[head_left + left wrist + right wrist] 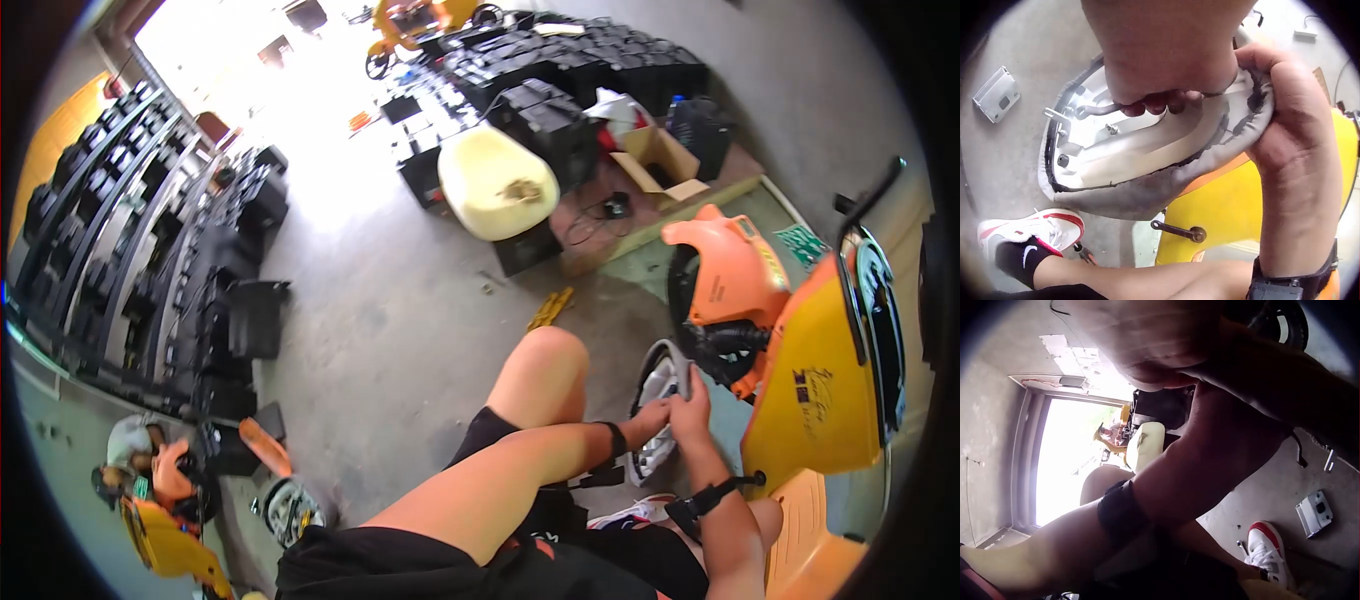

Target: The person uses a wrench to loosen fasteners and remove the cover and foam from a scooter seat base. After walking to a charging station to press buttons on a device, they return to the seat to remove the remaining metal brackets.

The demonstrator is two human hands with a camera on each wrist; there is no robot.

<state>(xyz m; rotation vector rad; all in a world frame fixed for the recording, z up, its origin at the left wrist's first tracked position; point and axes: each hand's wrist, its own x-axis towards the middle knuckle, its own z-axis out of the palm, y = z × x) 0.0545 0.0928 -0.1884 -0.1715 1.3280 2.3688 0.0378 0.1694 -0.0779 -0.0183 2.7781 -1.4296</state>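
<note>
The seat (1147, 156) is turned over, so its white underside faces up at the person. It is held up above the gray floor (400, 330), right beside the yellow scooter (820, 390). The left hand (1160, 50) sits on top of the seat, with its fingers curled around a metal bar (1094, 111) on the underside. The right hand (1291, 125) wraps tight around the seat's gray edge. A red and white shoe (1035, 228) is below the seat. A small metal plate (996, 94) lies on the floor near it.
</note>
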